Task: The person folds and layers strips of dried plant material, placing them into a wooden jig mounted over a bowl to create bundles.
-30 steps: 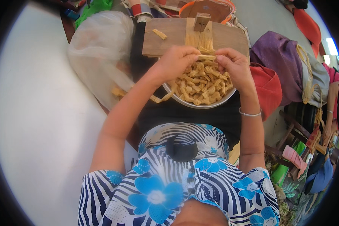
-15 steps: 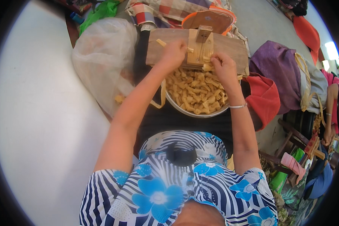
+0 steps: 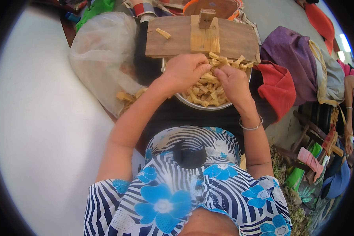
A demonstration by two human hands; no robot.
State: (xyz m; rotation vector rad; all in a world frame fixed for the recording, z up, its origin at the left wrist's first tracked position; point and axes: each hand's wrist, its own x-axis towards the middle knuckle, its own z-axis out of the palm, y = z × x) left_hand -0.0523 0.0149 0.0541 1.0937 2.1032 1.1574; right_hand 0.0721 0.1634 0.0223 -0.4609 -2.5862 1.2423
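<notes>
A round metal basin (image 3: pixel 205 106) full of short, pale-yellow knotted pieces (image 3: pixel 202 94) sits before me, partly under a wooden board (image 3: pixel 167 43). My left hand (image 3: pixel 187 71) is closed above the basin's left side, its fingertips pinched together. Close beside it, my right hand (image 3: pixel 235 84) is closed too, thumb and fingers pressed among the pieces. Yellow pieces show around both sets of fingertips, but which of them the fingers grip is hidden. One loose yellow strip (image 3: pixel 163 33) lies on the board's left part. A small upright wooden block (image 3: pixel 206 18) stands on the board's lighter middle plank (image 3: pixel 204 39).
Left of the basin, a translucent plastic bag (image 3: pixel 102 59) has yellow strips (image 3: pixel 126 97) at its mouth. An orange-rimmed round container (image 3: pixel 220 8) is behind the board. A red cloth (image 3: pixel 277 88) and purple bag (image 3: pixel 285 63) lie right, near another person's arm (image 3: pixel 349 106).
Both hands have come down off the board toward me, over the basin, and closer together. The loose strip stays on the board. The whole view has shifted slightly.
</notes>
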